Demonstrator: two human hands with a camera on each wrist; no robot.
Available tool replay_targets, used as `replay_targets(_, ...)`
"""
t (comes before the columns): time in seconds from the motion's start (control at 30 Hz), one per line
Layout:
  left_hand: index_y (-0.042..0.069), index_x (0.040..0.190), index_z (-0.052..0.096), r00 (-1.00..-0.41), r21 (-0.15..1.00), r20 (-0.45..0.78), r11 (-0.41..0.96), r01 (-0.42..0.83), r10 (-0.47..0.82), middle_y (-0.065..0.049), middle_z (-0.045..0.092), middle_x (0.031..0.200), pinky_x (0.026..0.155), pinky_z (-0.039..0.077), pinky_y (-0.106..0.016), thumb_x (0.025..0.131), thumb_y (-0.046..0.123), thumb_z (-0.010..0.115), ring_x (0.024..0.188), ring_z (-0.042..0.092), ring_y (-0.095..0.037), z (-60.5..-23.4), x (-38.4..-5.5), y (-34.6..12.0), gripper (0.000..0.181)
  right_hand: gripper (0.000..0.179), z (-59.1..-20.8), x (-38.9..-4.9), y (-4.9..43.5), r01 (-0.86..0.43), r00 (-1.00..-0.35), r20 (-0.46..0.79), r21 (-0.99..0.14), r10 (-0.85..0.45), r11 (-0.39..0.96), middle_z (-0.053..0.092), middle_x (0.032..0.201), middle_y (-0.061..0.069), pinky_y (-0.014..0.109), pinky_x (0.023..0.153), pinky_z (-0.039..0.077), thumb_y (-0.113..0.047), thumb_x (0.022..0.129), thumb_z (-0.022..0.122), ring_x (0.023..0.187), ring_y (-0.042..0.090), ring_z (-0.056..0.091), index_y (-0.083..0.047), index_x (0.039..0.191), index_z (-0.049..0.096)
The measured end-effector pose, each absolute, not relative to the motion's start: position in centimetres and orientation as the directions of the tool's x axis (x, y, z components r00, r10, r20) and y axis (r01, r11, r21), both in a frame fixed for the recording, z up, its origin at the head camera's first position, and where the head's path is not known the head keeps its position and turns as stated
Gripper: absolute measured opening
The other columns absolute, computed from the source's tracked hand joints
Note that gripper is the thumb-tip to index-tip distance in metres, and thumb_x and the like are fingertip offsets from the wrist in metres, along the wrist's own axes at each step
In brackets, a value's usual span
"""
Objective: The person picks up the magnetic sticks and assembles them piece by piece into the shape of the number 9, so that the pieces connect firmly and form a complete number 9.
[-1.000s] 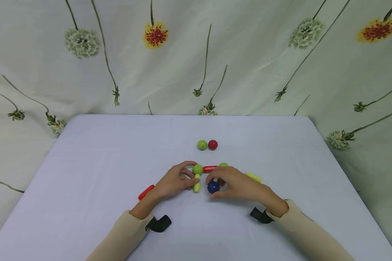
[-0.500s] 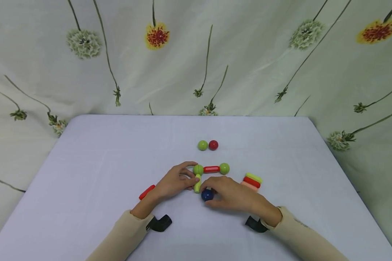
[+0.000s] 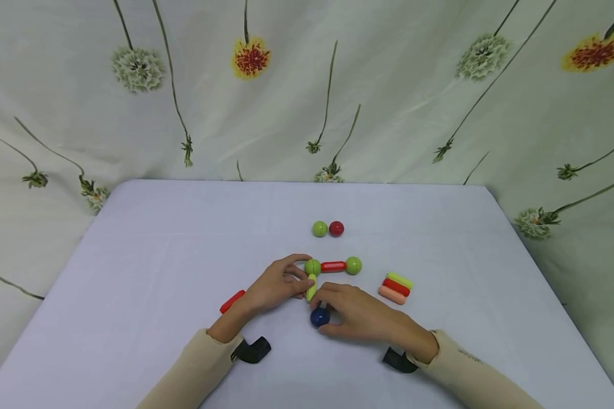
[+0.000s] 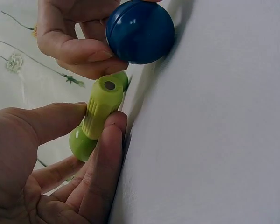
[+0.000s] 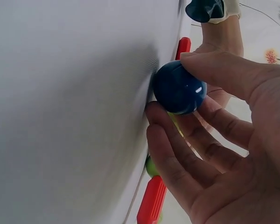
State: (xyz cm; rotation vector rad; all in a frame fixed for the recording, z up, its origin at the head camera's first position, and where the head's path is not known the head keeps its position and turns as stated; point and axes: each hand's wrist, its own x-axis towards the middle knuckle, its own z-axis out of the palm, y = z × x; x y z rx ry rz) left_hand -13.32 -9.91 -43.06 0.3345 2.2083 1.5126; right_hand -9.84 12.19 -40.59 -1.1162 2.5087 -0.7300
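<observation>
My left hand (image 3: 276, 288) pinches a yellow-green ridged rod (image 3: 311, 287) between thumb and fingers. The rod's near end, with a dark round spot (image 4: 109, 85), faces the blue ball (image 3: 319, 317). My right hand (image 3: 360, 311) holds this glossy ball between thumb and fingertips, just short of the rod's end in the head view. At the rod's far end sits a green ball (image 3: 312, 267), touched by a left fingertip. From it a red rod (image 3: 333, 266) runs right to a second green ball (image 3: 353, 265). In the right wrist view the blue ball (image 5: 177, 88) partly covers the pieces behind it.
Farther back on the white table (image 3: 210, 216) lie a loose green ball (image 3: 319, 229) and a red ball (image 3: 336, 229). Yellow (image 3: 400, 280), red (image 3: 396, 287) and salmon (image 3: 391, 295) rods lie together at right. Another red rod (image 3: 232, 301) lies beside the left forearm.
My right hand has carried the blue ball left and nearer to me, to the near end of the yellow-green rod, uncovering the rods at right. The left hand keeps its hold.
</observation>
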Motion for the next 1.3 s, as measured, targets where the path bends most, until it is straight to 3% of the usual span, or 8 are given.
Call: replay_targets(1.3, 0.007, 0.144, 0.046, -0.873, 0.933, -0.205, 0.358, -0.038, 0.442, -0.013, 0.068, 0.11, 0.077, 0.058, -0.03, 0.095, 0.02, 0.068, 0.081, 0.072, -0.016, -43.11, -13.23, -10.06, 0.056, 0.033, -40.71, -9.87, 12.07, -0.622, -0.675, 0.018, -0.551, -0.737, 0.557, 0.063, 0.106, -0.009, 0.019, 0.082, 0.051, -0.032, 0.086, 0.08, 0.09, 0.005, 0.062, -0.018, 0.113, 0.068)
